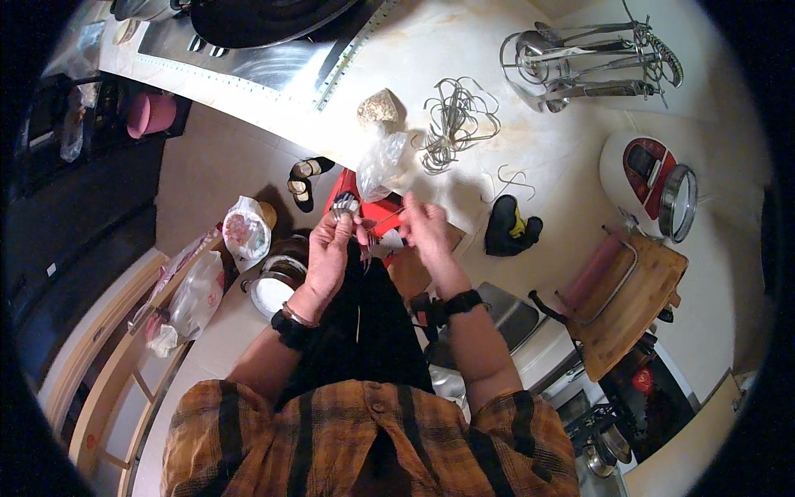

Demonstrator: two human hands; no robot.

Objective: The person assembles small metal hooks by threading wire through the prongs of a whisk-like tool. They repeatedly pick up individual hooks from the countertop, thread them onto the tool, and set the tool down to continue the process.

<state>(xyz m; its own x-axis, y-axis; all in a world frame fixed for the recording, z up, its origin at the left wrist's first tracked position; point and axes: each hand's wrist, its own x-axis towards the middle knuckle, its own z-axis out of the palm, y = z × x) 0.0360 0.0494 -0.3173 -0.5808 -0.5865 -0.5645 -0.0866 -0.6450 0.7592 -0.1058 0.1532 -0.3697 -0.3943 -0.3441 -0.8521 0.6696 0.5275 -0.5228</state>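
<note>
Metal bundle point(344, 202) and thin strand point(385, 221), held above the lap point(381, 348).
Left hand point(330, 246): thumb and fingers pinching the bundle. Right hand point(424, 226): fingertips seemingly pinching the strand's far end, contact partly hidden. Advisable handling: left grip steady, strand drawn evenly along its own line. Strand axis: slanting between hands, rising rightward, away from the body. Bundle axis: roughly fore-and-aft, upper ends pointing forward; exact tilt unclear.

Right of the wire tangle point(458, 126), a hand could pass over the worktop point(563, 166). A clear plastic bag point(381, 168) blocks the tangle's left, metal utensils point(613, 88) its upper right, the right hand point(426, 232) below.
</note>
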